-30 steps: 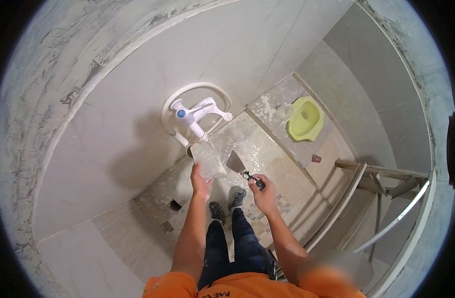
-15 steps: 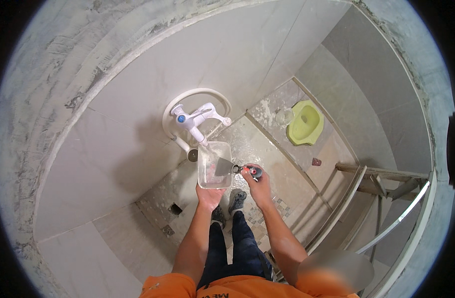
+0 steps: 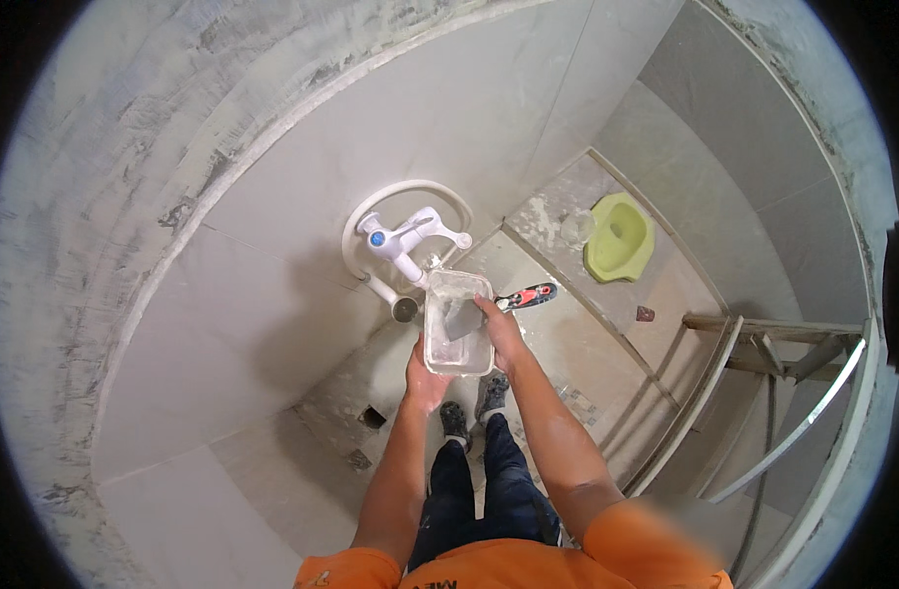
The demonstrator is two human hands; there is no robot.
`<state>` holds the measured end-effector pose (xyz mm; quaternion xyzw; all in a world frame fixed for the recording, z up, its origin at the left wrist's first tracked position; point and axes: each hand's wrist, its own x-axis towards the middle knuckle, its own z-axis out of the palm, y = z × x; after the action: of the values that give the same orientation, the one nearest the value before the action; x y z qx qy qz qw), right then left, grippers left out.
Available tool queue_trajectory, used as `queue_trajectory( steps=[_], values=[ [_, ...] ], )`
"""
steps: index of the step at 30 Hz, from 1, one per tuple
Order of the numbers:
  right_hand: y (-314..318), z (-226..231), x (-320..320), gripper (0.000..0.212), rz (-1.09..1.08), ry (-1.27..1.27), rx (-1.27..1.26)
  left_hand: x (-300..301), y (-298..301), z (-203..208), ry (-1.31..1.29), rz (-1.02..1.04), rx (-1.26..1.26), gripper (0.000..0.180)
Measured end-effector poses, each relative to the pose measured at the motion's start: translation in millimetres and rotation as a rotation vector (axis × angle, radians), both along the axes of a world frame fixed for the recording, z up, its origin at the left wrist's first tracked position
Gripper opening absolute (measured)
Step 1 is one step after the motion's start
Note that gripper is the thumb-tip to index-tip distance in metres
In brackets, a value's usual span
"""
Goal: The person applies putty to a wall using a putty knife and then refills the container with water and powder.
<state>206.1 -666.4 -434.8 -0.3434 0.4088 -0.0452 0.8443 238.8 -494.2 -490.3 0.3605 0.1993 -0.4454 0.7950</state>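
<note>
As the person stood looking down into a tiled washroom corner, the parts were arranged as follows.

Left hand: the left hand [image 3: 425, 378] was closed around the near end of a clear plastic tub [image 3: 458, 324], gripping it from below and holding it up at about waist level.

Right hand: the right hand [image 3: 499, 329] was curled round a putty knife [image 3: 489, 309], its fingers wrapped on the handle at the tub's right rim.

Putty knife: the red-and-black handle pointed away to the right, past the rim; the grey blade lay inside the tub, slanting down toward its bottom.

Clear plastic tub: rectangular, open-topped and smeared whitish inside; it hung just in front of the wall tap [image 3: 402, 239], its far end close beneath the spout. Whether tub and spout touched could not be told.

Wall tap: white, with a blue cap on its knob, mounted on the pale wall tiles [image 3: 272, 294] and ringed by a looped white hose [image 3: 410, 191].

Floor: grey and mortar-stained [image 3: 371, 378], with a small dark drain opening [image 3: 372, 417] to the left of the person's dark shoes [image 3: 474, 412].

Background right: a lime-green squat pan [image 3: 618, 238] sat in a raised platform, well apart from the hands; a wooden ladder [image 3: 763, 344] lay further right.

Clothing: orange shirt [image 3: 528, 564], dark trousers.
</note>
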Motion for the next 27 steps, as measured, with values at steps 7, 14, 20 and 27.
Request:
queue_trajectory(
  steps=[7,14,20,27],
  values=[
    [25,-33,29,0.042,-0.045,0.004,-0.009,71,3,89,-1.213,0.173,0.916,0.024],
    [49,-57,67,0.046,-0.047,0.063,-0.024,96,-53,194,-1.948,-0.004,0.927,0.061],
    [55,-13,60,0.052,-0.126,0.258,0.082,114,-37,164,-1.774,-0.13,0.707,0.042],
    [36,5,27,0.06,-0.304,0.435,-0.339,111,-26,151,-1.472,-0.057,0.317,0.039]
  ],
)
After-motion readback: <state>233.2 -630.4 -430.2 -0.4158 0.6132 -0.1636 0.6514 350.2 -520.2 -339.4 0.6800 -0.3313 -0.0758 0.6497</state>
